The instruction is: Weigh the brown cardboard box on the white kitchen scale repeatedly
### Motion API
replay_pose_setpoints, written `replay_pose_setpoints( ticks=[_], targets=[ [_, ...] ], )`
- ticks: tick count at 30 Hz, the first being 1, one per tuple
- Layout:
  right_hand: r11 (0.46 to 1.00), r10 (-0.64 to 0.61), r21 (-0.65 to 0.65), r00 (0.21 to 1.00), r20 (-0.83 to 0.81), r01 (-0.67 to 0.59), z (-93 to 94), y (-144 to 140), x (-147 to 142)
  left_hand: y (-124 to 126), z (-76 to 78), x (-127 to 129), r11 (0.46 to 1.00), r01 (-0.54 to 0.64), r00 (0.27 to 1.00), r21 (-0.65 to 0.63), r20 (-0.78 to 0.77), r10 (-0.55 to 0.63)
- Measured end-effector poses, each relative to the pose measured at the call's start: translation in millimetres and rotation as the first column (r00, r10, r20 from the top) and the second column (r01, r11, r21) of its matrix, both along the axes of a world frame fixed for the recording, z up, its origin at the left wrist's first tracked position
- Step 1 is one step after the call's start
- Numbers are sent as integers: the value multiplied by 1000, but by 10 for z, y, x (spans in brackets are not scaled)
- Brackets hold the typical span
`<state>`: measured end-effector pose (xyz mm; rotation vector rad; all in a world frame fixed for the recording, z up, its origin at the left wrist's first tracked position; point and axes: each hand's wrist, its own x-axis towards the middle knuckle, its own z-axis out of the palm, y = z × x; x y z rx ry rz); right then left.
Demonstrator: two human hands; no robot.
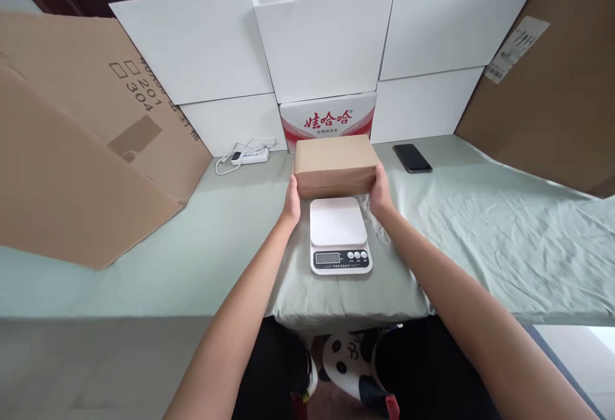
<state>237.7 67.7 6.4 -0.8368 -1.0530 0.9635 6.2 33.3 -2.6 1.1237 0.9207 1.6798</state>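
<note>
Both my hands grip a closed brown cardboard box [336,157] by its two ends, in the middle of the table. My left hand [292,201] presses on its left end, and my right hand [380,193] has the right end, a finger lying at the front top corner. Just in front of the box, nearer to me, lies a white kitchen scale [338,223] with a dark display strip and several round buttons. No digits can be made out on its display. Whether the box rests on the cloth or is held slightly above it, I cannot tell.
Behind stand white boxes [327,48] and a printed carton [328,119]. Large cardboard sheets flank the left [86,132] and right [552,87]. A black phone [412,158] lies back right, a white power strip [250,155] with cable back left. Pale green cloth [230,241] covers the table.
</note>
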Motion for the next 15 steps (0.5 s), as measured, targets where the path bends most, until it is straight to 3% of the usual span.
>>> replay_pose_setpoints(
  ticks=[9,15],
  targets=[
    [999,14,-49,999,49,-11,-85,-72,-32,-90,12,31,992,13,998,-123,-52,-20],
    [984,25,-175,998,51,-16,-86,76,221,-107,161,-221,944,-216,974,-251,-129,188]
  ],
)
